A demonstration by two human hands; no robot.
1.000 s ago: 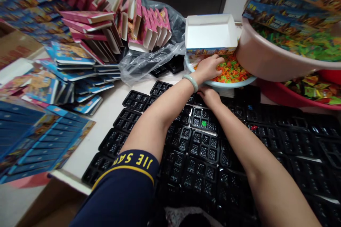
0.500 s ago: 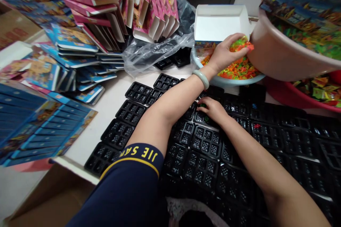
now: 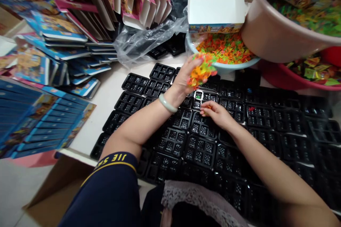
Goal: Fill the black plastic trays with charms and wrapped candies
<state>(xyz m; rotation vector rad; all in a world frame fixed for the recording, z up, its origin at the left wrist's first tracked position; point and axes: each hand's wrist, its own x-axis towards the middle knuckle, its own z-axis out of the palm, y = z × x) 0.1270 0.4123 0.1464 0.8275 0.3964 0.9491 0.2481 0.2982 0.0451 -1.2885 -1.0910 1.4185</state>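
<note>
My left hand (image 3: 186, 76), a pale bangle on its wrist, is closed on a handful of small orange and green plastic pieces (image 3: 201, 71) and hovers above the black compartment trays (image 3: 202, 131). My right hand (image 3: 217, 113) rests on a tray just below it, fingers pinched on a small orange piece. One tray cell holds a green piece (image 3: 197, 95). A light blue bowl (image 3: 226, 65) behind the hands is full of the same orange and green pieces.
An open white box (image 3: 215, 5) stands behind the bowl. A large pink basin (image 3: 271, 35) and a red basin (image 3: 293, 83) sit at right. Pink and blue flat cartons (image 3: 80, 32) pile up at left, beside a clear plastic bag (image 3: 149, 42).
My left hand scooped pieces from the blue bowl, lifted them and carried them back over the trays. My right hand slid toward me along the trays and now pinches an orange piece.
</note>
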